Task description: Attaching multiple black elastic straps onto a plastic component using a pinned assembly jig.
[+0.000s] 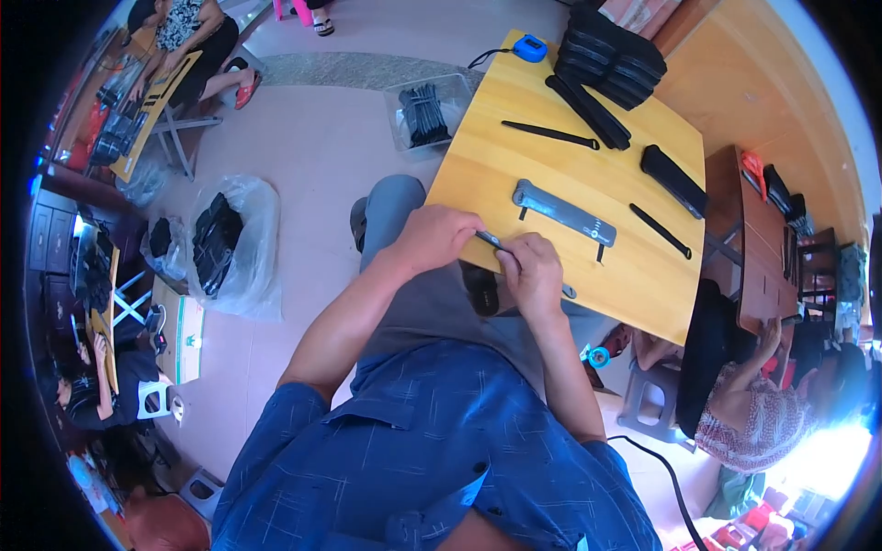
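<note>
At the near left edge of the yellow table (634, 298), my left hand (436, 237) and my right hand (536, 271) are closed on one narrow dark strap (491, 239). Each hand pinches it between thumb and fingers, with a short stretch showing between them. A grey rounded end with a small hole (569, 291) sticks out past my right hand; it looks like part of the same strap. Just beyond the hands lies a long grey packaged piece (565, 213) with two small black tabs. Two black straps (551, 134) (660, 230) lie farther off and to the right.
Black bundles (611, 57), a folded black piece (588, 112), a black pouch (675, 179) and a blue tape measure (530, 48) occupy the table's far part. A clear bin (395, 124) and plastic bag (262, 248) stand on the floor. Other people sit at tables left and right.
</note>
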Tool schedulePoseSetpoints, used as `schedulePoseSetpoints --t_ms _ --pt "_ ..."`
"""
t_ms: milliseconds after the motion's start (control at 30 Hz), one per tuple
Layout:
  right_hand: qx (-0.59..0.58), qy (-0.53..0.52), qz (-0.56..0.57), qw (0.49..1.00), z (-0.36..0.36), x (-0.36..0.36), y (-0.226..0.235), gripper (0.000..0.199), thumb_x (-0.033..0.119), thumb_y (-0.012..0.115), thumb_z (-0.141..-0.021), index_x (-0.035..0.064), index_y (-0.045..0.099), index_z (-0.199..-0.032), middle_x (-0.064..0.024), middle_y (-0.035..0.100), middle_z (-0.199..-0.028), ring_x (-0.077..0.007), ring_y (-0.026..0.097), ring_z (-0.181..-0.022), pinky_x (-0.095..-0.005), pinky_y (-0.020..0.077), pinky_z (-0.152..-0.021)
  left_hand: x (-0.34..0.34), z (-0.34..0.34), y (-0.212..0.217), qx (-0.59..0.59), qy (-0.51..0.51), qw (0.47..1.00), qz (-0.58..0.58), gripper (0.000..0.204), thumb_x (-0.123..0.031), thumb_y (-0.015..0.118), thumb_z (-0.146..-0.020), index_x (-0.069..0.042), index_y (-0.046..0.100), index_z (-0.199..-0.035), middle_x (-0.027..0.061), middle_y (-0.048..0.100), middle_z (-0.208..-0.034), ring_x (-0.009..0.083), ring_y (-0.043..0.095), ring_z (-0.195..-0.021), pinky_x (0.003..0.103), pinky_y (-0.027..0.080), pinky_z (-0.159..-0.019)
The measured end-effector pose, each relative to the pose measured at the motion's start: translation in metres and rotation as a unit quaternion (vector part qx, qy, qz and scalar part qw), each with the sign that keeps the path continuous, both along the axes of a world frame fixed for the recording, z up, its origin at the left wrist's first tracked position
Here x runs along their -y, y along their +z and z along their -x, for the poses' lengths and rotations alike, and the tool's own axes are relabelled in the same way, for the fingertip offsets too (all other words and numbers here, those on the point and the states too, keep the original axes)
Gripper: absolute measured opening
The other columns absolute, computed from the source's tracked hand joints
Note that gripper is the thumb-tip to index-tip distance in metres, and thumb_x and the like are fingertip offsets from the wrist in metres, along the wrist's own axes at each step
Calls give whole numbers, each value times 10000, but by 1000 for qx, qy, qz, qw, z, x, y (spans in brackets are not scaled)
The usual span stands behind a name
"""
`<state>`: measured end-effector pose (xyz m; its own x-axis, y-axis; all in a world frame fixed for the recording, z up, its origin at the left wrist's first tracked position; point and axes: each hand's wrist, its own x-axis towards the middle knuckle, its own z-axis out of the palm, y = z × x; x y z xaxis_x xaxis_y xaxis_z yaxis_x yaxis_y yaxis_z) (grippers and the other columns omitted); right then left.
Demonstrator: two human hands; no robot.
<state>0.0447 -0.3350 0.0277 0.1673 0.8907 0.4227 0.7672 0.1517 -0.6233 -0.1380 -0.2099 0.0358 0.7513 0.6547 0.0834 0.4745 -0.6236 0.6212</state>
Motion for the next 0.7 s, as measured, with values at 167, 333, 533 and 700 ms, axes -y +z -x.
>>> schedulePoseSetpoints --t_ms 167,333,533,700 --pt "-61 0 -73 995 27 34 30 159 74 809 -852 46 722 -982 -115 641 -802 -286 659 -735 -364 545 -676 33 -13 10 159 69 985 23 174 -151 637 -958 -127 789 -1039 140 761 -929 364 731 -853 456 581 -751" --pt "-511 -7 69 857 30 31 -20 183 183 696 -1046 1 699 -1072 6 690 -894 -54 597 -774 -239 506 -703 65 -23 19 221 76 972 39 179 -43 626 -973 -55 776 -1068 173 764 -920 317 763 -807 376 585 -693" --pt "-565 18 55 823 28 26 -17 223 221 636 -1084 12 711 -1066 0 686 -876 -78 595 -777 -240 495 -721 72 -20 30 215 70 974 2 177 -16 633 -959 -52 765 -1070 158 754 -839 295 755 -732 365 579 -650" --pt "-468 10 30 883 27 24 -27 237 182 596 -1095 -15 702 -1018 -23 686 -846 -105 615 -767 -273 510 -711 70 -20 26 214 67 972 67 163 -13 631 -968 -39 764 -1059 158 755 -835 280 757 -727 351 579 -646"
